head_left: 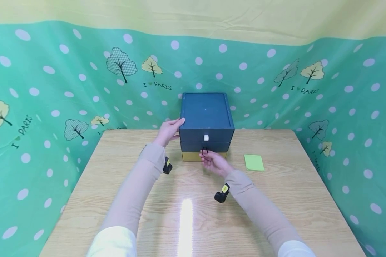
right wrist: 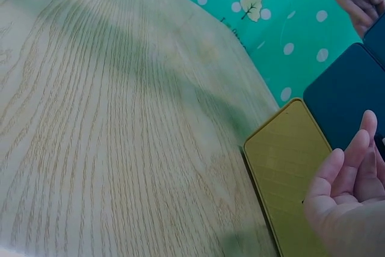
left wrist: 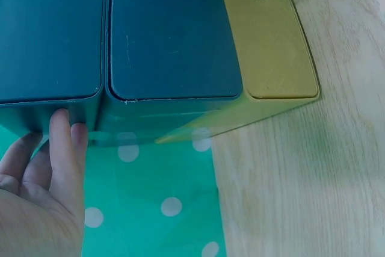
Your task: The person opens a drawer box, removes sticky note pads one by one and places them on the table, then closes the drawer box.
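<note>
A dark blue drawer box (head_left: 207, 110) sits above a yellow drawer (head_left: 188, 157) at the back of the table. Its upper front bears a small white knob (head_left: 206, 137). On the box's left side rests my left hand (head_left: 169, 131), with its fingers fairly straight along the wall in the left wrist view. My right hand (head_left: 214, 162) is at the lower blue drawer (head_left: 189, 147), fingers curled at its black loop pull (head_left: 204, 150). The loop is partly hidden by the fingers. In the right wrist view the yellow front (right wrist: 286, 148) lies beside that hand.
A green pad of sticky notes (head_left: 253, 162) lies on the wooden table (head_left: 115, 171), right of the drawers. A green dotted curtain (head_left: 254, 78) hangs close behind the box and along both sides of the table.
</note>
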Motion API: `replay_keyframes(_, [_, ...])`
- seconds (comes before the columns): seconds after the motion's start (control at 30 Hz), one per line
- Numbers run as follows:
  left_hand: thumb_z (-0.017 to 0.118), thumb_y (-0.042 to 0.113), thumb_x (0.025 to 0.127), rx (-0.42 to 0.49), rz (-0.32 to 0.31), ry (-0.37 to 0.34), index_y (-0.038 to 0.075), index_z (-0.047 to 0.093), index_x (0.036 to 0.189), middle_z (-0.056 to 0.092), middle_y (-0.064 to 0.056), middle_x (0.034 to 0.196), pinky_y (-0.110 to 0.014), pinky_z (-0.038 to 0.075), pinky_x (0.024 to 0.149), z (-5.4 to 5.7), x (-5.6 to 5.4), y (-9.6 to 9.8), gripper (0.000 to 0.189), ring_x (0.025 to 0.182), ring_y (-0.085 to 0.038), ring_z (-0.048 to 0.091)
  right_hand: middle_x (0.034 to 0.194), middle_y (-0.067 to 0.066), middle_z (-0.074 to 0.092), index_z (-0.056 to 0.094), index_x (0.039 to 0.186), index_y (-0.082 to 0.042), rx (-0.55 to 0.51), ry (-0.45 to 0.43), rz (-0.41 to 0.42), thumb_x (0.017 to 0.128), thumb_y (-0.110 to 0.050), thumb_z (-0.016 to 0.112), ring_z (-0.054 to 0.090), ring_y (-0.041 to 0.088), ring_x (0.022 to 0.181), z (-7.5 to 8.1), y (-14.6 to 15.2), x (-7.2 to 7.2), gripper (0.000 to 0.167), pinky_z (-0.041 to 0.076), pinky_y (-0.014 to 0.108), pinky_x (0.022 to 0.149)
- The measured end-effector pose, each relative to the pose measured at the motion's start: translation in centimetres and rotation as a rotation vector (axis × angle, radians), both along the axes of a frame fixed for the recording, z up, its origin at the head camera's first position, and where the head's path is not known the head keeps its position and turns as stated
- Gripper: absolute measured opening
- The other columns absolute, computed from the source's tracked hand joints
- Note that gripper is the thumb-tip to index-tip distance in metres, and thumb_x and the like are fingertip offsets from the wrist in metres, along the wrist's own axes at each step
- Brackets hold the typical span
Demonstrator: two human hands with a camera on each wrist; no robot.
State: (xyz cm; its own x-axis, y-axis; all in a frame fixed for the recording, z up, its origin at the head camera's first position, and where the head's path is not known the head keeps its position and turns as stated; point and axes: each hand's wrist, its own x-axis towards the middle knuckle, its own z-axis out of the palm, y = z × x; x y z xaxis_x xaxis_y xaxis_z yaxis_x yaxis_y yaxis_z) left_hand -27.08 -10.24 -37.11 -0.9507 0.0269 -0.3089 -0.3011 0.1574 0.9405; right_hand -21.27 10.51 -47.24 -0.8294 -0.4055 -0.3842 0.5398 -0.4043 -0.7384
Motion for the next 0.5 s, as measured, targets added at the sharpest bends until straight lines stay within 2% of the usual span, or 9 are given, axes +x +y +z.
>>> replay_keyframes(0.5, [0.062, 0.046, 0.089, 0.003, -0.005, -0.008, 0.015, 0.046, 0.141, 0.038, 0.003, 0.151, -0.041, 0.047, 0.101, -0.2, -0.26, -0.04, 0.063, 0.131, -0.025, 0.046, 0.089, -0.004, 0.065, 0.055, 0.103, -0.01, 0.01, -0.007, 0.012, 0.102, -0.008, 0.036, 0.054, 0.007, 0.082, 0.23, 0.16, 0.42, 0.019, 0.045, 0.02, 0.083])
